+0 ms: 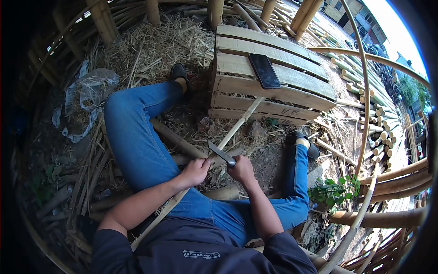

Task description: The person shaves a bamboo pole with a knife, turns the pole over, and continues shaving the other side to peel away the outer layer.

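Gripping: your left hand, closed round a long, slender, pale bamboo strip, apparently to steady it; your right hand, alongside, fisted round a grey, straight-bladed metal knife, angled across the strip beyond the left hand, likely for edge contact.

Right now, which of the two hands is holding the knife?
The right hand, which grips the knife; the left hand holds the long bamboo strip instead.
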The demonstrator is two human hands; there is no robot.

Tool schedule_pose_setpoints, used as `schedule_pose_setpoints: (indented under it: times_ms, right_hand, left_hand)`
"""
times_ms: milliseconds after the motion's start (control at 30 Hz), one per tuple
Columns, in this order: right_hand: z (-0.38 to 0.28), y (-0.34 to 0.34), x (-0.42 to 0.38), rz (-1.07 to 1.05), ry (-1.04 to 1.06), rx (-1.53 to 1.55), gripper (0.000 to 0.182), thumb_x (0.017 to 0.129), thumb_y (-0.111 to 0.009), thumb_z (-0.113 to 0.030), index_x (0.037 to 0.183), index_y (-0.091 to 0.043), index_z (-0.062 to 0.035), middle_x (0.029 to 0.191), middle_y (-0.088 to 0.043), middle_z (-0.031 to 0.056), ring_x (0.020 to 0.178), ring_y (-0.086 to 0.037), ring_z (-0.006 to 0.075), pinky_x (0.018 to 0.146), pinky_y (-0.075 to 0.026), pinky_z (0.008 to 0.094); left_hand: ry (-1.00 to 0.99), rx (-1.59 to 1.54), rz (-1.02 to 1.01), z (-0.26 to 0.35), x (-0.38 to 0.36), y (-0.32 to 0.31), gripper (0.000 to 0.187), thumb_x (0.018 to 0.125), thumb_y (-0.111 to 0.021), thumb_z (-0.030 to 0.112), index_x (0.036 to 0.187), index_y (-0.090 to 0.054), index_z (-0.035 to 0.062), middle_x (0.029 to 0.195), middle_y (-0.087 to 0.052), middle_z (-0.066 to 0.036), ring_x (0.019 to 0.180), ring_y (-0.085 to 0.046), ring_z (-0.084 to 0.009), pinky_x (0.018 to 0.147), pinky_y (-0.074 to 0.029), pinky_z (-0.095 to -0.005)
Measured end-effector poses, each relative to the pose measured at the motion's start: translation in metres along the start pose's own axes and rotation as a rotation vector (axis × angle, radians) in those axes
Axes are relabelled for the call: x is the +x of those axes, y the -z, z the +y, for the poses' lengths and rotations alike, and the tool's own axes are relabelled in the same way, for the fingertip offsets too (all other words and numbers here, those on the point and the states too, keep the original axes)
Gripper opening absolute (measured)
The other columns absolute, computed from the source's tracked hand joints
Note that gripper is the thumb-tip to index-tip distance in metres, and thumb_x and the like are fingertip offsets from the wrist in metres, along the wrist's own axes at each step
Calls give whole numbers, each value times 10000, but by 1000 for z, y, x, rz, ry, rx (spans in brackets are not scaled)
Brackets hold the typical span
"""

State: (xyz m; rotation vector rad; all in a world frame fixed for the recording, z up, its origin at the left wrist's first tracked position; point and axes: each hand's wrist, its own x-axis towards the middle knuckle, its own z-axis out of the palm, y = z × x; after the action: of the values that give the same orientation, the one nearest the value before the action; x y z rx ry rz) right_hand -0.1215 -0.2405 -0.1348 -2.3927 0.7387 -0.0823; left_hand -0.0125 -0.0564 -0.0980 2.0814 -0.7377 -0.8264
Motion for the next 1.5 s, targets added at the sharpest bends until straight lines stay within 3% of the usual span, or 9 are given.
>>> schedule_pose_setpoints:
  times_ms: [267, 467, 533, 667, 700, 933, 1100, 1200, 1500]
  right_hand:
    - [1, -2, 4, 75, -5, -57, 156, 714, -640, -129, 745, -712, 5, 739, -654, 282, 748, -670, 447, 762, -553, 505]
    - [57, 5, 38, 283, -201, -53, 240, 775, -638, -158, 797, -668, 79, 779, -651, 327, 795, -661, 501, 775, -535, 543]
    - [56, -1, 39, 306, -209, -24, 239, 778, -641, -160, 783, -666, 78, 767, -646, 325, 784, -664, 490, 757, -533, 538]
    - [61, -6, 42, 325, -167, 8, 240, 781, -654, -172, 745, -663, 65, 730, -632, 313, 748, -669, 466, 700, -526, 518]
    - [57, -2, 38, 379, -75, 26, 288, 810, -677, -208, 701, -642, 56, 659, -606, 288, 647, -646, 450, 612, -495, 494]
    - [17, -1, 10, 125, 110, 163, 344, 863, -691, -247, 685, -615, 37, 563, -541, 234, 492, -543, 391, 531, -436, 458]
    - [-6, 1, -1, -35, -21, 66, 204, 760, -652, -177, 798, -719, 12, 741, -657, 281, 747, -676, 443, 753, -550, 492]
    - [-4, -4, 1, 145, 47, 10, 189, 772, -673, -161, 732, -677, 24, 702, -621, 289, 706, -648, 466, 691, -533, 517]
    - [65, -1, 45, 247, -237, 4, 211, 770, -637, -170, 802, -692, 32, 830, -659, 323, 837, -661, 489, 790, -530, 541]
  left_hand:
    - [-81, 35, 48, -11, 4, -6, 444, 1058, -389, 332, 905, -630, -8, 854, -661, -264, 874, -629, -480, 772, -476, -547]
    - [-88, 15, 28, -6, 2, -4, 428, 1066, -387, 315, 869, -582, -11, 780, -633, -237, 783, -619, -449, 703, -469, -524]
    - [-95, 3, 28, -5, 3, -3, 440, 1071, -398, 325, 838, -555, -15, 708, -604, -193, 696, -603, -383, 668, -460, -480]
    - [-25, -43, -12, -1, 0, 1, 437, 1056, -415, 318, 835, -593, -15, 732, -632, -238, 740, -643, -441, 668, -473, -507]
    - [-9, -63, -25, -1, 0, 2, 439, 1055, -418, 320, 835, -596, -16, 728, -632, -236, 735, -645, -437, 664, -473, -503]
    - [13, -90, -40, -2, 1, 1, 432, 1051, -425, 325, 886, -625, -20, 758, -645, -237, 754, -644, -434, 694, -476, -509]
    - [49, -68, -55, 4, -1, 4, 436, 1052, -414, 326, 890, -626, -18, 776, -645, -248, 784, -643, -448, 712, -475, -519]
    - [-26, -37, -14, 0, 0, -1, 433, 1057, -397, 320, 903, -621, -17, 784, -645, -251, 793, -637, -459, 713, -474, -523]
    - [-67, -12, -13, -2, 0, -1, 428, 1066, -377, 312, 877, -567, -22, 791, -626, -264, 812, -612, -484, 711, -461, -533]
